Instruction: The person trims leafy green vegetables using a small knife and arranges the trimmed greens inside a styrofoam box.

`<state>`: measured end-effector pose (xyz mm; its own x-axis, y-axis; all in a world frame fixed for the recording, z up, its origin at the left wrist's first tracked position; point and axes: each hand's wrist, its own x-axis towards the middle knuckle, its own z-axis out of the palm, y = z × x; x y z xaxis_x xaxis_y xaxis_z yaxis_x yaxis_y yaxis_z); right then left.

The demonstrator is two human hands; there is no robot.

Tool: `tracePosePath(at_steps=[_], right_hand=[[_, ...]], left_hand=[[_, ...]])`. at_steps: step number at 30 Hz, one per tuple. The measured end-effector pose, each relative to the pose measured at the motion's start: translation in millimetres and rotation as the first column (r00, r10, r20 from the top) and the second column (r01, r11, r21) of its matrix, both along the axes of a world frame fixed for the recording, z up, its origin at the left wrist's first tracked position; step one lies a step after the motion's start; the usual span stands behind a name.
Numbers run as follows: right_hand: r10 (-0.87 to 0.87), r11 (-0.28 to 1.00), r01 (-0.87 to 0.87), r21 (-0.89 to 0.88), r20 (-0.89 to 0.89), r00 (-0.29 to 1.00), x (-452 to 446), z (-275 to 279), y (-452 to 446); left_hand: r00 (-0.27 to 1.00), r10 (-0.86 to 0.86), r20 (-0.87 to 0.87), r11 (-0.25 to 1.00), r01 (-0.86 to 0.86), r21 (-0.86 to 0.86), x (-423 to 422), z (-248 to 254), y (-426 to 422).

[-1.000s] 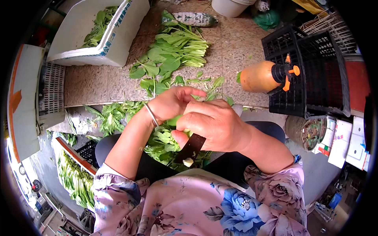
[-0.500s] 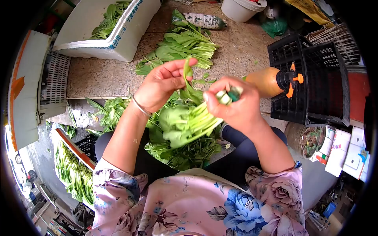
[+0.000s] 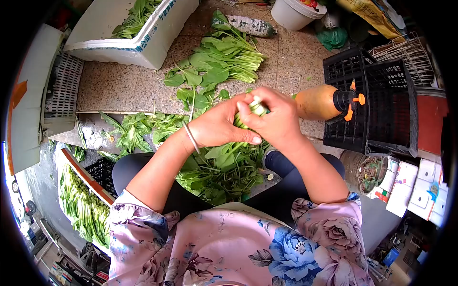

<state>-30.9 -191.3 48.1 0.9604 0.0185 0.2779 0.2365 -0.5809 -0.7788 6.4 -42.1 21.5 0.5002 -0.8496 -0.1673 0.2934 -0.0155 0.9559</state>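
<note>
A bunch of leafy greens [image 3: 259, 109] is held between my two hands over my lap, its pale cut stems showing at the top. My right hand [image 3: 275, 116] grips the stem end with fingers curled. Around the bunch from the other side closes my left hand [image 3: 218, 123], thumb across the stalks and a bracelet at the wrist. Most of the bunch is hidden by the hands; some leaves show below. Beneath them lies a heap of loose leaves [image 3: 222, 183] between my legs. Another pile of greens [image 3: 229, 57] rests on the stone slab ahead.
A white foam box [image 3: 152, 45] with greens stands at the back left. On the right are an orange spray bottle [image 3: 316, 102] and black crates [image 3: 391, 105]. A white bucket [image 3: 296, 14] is at the back. More greens [image 3: 86, 205] fill a container at lower left.
My left hand has moved right and down from holding a single leaf to closing around the bunch. My right hand has shifted slightly left, and the bunch's leafy end has swung down.
</note>
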Motion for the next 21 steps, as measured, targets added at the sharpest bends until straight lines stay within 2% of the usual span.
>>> tracePosePath(at_steps=[1, 2, 3, 5, 7, 9, 10, 12, 13, 14, 15, 16, 17, 19, 20, 21], right_hand=[[0.057, 0.998, -0.057, -0.017, 0.057, 0.997, -0.5, -4.5, 1.0], [0.073, 0.997, -0.073, 0.015, 0.037, 0.997, 0.3, -6.5, -1.2], [0.089, 0.995, -0.09, 0.048, 0.017, 0.996, 2.4, -6.3, -4.2], [-0.088, 0.966, 0.133, 0.22, -0.199, 0.976, 8.8, 6.2, -12.0], [-0.179, 0.903, 0.284, 0.324, -0.316, 0.932, 19.4, 10.1, -33.5], [-0.247, 0.822, 0.381, 0.423, -0.337, 0.908, 23.6, 12.5, -48.0], [-0.26, 0.816, 0.391, 0.425, -0.334, 0.906, 22.1, 9.7, -46.9], [-0.259, 0.919, 0.292, 0.264, -0.153, 0.954, 18.3, -4.6, -29.7], [-0.173, 0.954, 0.206, 0.218, -0.163, 0.971, 12.5, -11.4, -16.0], [-0.105, 0.969, 0.138, 0.203, -0.164, 0.981, 9.6, -14.2, -11.0], [-0.033, 0.98, 0.064, 0.19, -0.164, 0.986, 7.7, -14.9, -7.9], [-0.077, 0.964, 0.143, 0.223, -0.28, 0.957, 8.2, -5.7, -9.0], [-0.085, 0.941, 0.159, 0.298, -0.247, 0.965, 11.9, -1.6, -17.1], [-0.04, 0.942, 0.165, 0.293, -0.391, 0.919, 9.1, 18.0, -36.1], [0.075, 0.875, 0.112, 0.472, -0.359, 0.931, 2.1, 14.6, -35.9], [0.085, 0.876, 0.103, 0.472, -0.361, 0.929, -4.0, 12.6, -34.9]], left_hand=[[0.997, -0.035, -0.061, 0.999, 0.036, 0.016, -0.1, 0.3, -0.6], [0.985, -0.065, -0.157, 0.997, 0.06, -0.039, -0.5, 3.4, 1.6], [0.986, -0.064, -0.156, 0.998, 0.058, -0.038, 0.5, 3.0, 1.3], [1.0, 0.02, -0.024, 0.999, -0.019, 0.047, 2.0, -0.2, -0.7], [0.999, 0.022, 0.043, 0.997, -0.025, 0.071, 1.8, -5.1, 0.6], [0.951, 0.039, 0.306, 0.993, -0.072, 0.098, -0.7, -3.1, -0.5], [0.956, 0.05, 0.289, 0.989, -0.089, 0.122, -1.8, 1.1, -1.9], [0.963, 0.055, 0.265, 0.987, -0.092, 0.132, -3.3, -4.4, -4.0], [0.968, 0.074, 0.24, 0.984, -0.11, 0.142, -5.5, -9.4, -4.8], [0.941, 0.131, 0.313, 0.99, -0.138, 0.001, -7.6, -14.9, -7.8], [0.944, 0.122, 0.308, 0.991, -0.132, 0.013, -8.5, -14.9, -7.1], [0.966, 0.096, 0.239, 0.993, -0.108, 0.04, -8.2, -12.8, -5.7], [0.982, 0.076, 0.172, 0.994, -0.088, 0.059, -6.9, -10.7, -4.9], [0.972, 0.077, 0.223, 0.99, -0.102, 0.099, -4.0, -7.9, -2.0], [0.984, 0.092, 0.153, 0.991, -0.106, 0.085, -3.0, -4.9, -1.2], [0.991, 0.107, 0.08, 0.991, -0.113, 0.073, -2.9, -2.0, 0.3]])
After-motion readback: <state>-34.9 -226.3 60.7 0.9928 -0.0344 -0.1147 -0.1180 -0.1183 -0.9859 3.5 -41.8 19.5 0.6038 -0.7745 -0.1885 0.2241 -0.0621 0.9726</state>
